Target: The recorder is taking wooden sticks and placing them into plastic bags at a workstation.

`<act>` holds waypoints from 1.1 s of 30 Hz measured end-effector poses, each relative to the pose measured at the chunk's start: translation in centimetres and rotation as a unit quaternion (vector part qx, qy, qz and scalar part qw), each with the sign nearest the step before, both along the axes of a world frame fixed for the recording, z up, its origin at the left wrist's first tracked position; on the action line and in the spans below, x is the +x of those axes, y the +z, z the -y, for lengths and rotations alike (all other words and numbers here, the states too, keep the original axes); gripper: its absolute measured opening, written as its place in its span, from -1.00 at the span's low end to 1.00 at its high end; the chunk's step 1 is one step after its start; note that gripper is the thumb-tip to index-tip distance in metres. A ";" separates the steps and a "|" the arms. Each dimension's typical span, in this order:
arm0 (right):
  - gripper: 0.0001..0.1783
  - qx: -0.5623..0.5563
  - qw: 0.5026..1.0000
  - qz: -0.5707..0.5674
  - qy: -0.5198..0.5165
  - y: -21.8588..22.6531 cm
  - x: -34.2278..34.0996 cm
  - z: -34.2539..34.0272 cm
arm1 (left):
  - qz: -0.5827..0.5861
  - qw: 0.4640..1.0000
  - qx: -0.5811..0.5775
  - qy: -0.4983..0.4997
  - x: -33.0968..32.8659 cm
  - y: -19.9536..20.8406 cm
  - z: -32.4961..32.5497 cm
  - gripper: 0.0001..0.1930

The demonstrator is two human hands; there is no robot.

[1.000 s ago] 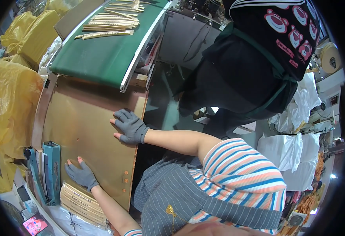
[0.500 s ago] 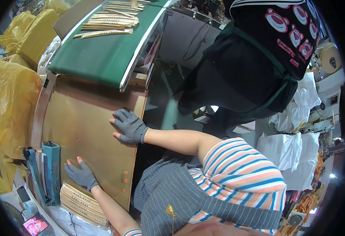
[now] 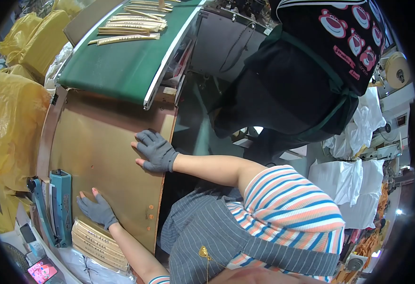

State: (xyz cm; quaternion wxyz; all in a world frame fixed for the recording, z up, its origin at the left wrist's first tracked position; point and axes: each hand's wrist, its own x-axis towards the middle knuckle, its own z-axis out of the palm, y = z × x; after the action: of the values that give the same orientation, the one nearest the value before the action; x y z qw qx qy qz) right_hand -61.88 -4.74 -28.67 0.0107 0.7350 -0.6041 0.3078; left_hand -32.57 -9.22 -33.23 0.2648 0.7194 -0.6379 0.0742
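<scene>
Both your left hand (image 3: 97,211) and right hand (image 3: 155,151) lie loosely spread on board (image 3: 108,135), gripping nothing, likely for support. Bundle (image 3: 98,244), sealer (image 3: 63,208) sit along board's left side, seemingly for easy reach.

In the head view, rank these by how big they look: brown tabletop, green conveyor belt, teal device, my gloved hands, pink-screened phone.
1. Brown tabletop
2. Green conveyor belt
3. Teal device
4. Left hand and right hand: too alike to rank
5. Pink-screened phone
</scene>
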 end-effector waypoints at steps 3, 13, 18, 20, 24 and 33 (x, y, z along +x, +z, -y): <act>-0.43 -0.001 1.000 0.005 0.005 0.0 -0.1 0.0 | 0.000 1.000 -0.009 -0.008 0.2 -0.2 0.1 -0.42; -0.44 -0.002 1.000 -0.002 0.001 0.1 -0.1 0.1 | 0.001 1.000 -0.004 -0.001 0.0 -0.2 0.1 -0.42; -0.45 -0.008 1.000 -0.002 -0.002 0.1 -0.1 0.1 | 0.001 1.000 -0.014 -0.006 0.0 -0.2 0.1 -0.42; -0.45 -0.004 1.000 0.003 0.001 0.2 -0.1 0.1 | -0.002 1.000 -0.013 -0.006 0.0 -0.1 0.1 -0.42; -0.45 -0.008 1.000 -0.003 -0.003 0.2 -0.1 0.1 | -0.003 1.000 -0.005 -0.007 -0.1 0.0 0.0 -0.42; -0.45 -0.006 1.000 0.001 0.001 0.1 -0.1 0.2 | -0.005 1.000 -0.004 -0.008 0.0 -0.2 0.2 -0.42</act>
State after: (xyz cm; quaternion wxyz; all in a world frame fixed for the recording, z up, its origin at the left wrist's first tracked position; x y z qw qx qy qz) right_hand -62.01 -4.93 -28.58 0.0145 0.7356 -0.6011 0.3119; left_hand -32.59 -9.39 -33.41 0.2713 0.7134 -0.6422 0.0712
